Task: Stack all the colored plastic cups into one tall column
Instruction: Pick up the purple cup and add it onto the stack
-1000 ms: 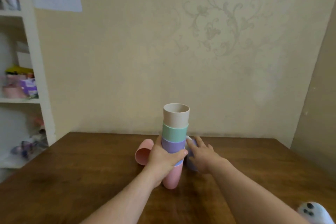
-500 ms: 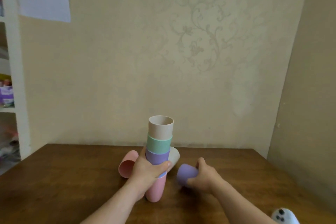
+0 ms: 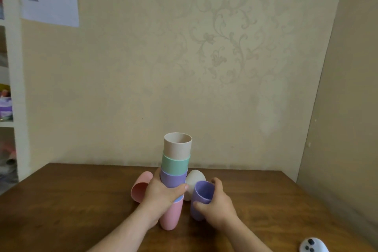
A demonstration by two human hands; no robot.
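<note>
A column of nested cups (image 3: 176,161) stands on the brown table (image 3: 71,210): pink at the bottom, then blue, purple, green and beige on top. My left hand (image 3: 161,194) is wrapped around the column's middle. My right hand (image 3: 216,206) grips a loose purple cup (image 3: 201,194), held upright just right of the column. A pink cup (image 3: 140,189) lies on its side behind my left hand. A white cup (image 3: 194,182) lies on its side behind the column, partly hidden.
A white controller (image 3: 313,246) lies at the table's front right corner. White shelves (image 3: 10,108) with clutter stand at the left. The wall runs close behind the table's far edge, and another wall closes off the right side.
My right hand has taken the purple cup from behind the column, brought it nearer and turned it upright. My left hand has kept its hold on the column.
</note>
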